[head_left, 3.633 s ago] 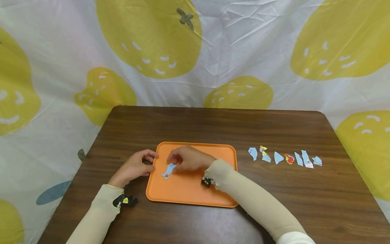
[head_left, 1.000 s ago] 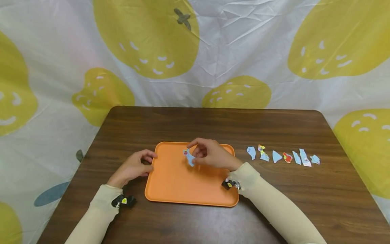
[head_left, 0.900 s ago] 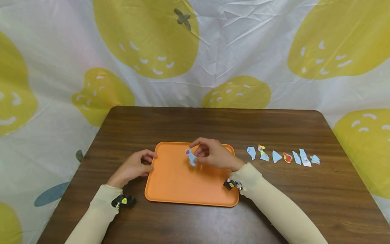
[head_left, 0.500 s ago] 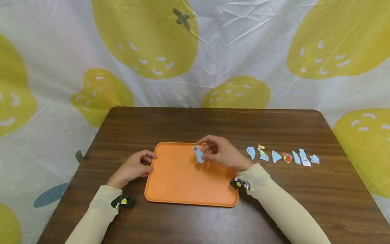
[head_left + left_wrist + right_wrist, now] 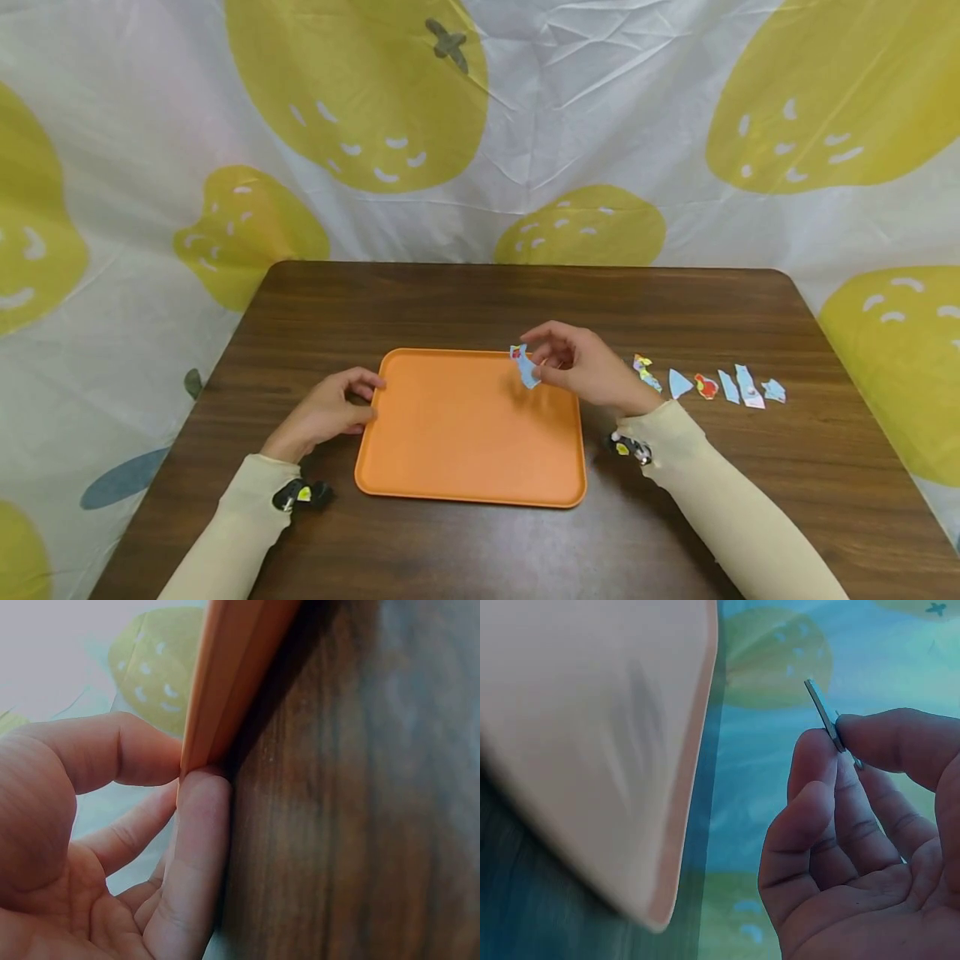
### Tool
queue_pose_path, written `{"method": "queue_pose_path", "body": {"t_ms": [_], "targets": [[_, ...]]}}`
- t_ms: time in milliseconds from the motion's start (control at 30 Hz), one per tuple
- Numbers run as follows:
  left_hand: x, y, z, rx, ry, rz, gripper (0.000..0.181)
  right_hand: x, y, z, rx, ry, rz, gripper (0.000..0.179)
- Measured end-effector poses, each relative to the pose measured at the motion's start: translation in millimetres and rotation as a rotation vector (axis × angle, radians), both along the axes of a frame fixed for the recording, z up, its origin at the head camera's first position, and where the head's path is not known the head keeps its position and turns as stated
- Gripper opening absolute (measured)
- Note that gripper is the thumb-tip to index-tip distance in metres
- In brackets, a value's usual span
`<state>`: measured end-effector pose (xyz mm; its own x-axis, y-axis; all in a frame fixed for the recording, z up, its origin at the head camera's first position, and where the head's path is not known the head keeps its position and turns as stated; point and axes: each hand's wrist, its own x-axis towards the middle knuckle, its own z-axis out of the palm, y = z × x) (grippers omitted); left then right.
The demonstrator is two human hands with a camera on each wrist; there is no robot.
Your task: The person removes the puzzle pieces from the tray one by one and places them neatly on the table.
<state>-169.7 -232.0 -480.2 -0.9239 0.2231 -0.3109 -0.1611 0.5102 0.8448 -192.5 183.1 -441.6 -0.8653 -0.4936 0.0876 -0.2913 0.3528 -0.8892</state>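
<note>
In the head view my right hand (image 5: 592,371) pinches an irregular puzzle piece (image 5: 527,368), light blue with a red and yellow patch at its top. The piece hangs over the back right part of an orange tray (image 5: 465,450). Edge-on in the right wrist view, the thin puzzle piece (image 5: 825,716) sits between thumb and fingertips. My left hand (image 5: 322,412) holds the tray's left rim. Up close in the left wrist view, the thumb and fingers of my left hand (image 5: 127,825) meet at the orange rim (image 5: 217,697).
Right of the tray, several puzzle pieces lie in a row, among them a blue triangle (image 5: 679,384), a red piece (image 5: 706,387) and a long pale piece (image 5: 749,387). The right hand covers the row's left end. A lemon-print curtain (image 5: 420,225) hangs behind the brown table (image 5: 450,308).
The right hand lifted the puzzle piece from the tray's left part and carried it right, to the back right rim. It now hides the row's leftmost piece. The left hand has stayed put.
</note>
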Motion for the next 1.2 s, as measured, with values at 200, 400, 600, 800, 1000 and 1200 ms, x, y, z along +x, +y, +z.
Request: {"method": "queue_pose_path", "body": {"t_ms": [200, 400, 600, 800, 1000, 1200], "targets": [[1.1, -0.5, 0.3, 0.001, 0.002, 0.0, 0.043, 2.1, 23, -3.9, -0.005, 0.025, -0.055, 0.042], [1.0, -0.9, -0.1, 0.001, -0.001, 0.0, 0.043, 4.6, 48, -2.4, -0.029, 0.0, -0.124, 0.044], [0.6, -1.6, -1.9, 0.003, -0.01, 0.001, 0.041, 7.0, 73, 0.5, -0.01, 0.027, -0.171, 0.043], [2.1, -1.7, -1.8, 0.013, -0.005, -0.008, 0.042, 10.8, 90, -2.4, 0.021, 0.016, -0.214, 0.042], [2.2, -3.2, -2.2, 0.012, 0.002, -0.006, 0.043, 11.5, 100, -10.7, 0.014, 0.006, -0.246, 0.043], [2.3, -3.6, -3.0, 0.004, -0.007, -0.005, 0.042, 12.7, 116, -15.5, 0.037, 0.015, -0.286, 0.043]]}}
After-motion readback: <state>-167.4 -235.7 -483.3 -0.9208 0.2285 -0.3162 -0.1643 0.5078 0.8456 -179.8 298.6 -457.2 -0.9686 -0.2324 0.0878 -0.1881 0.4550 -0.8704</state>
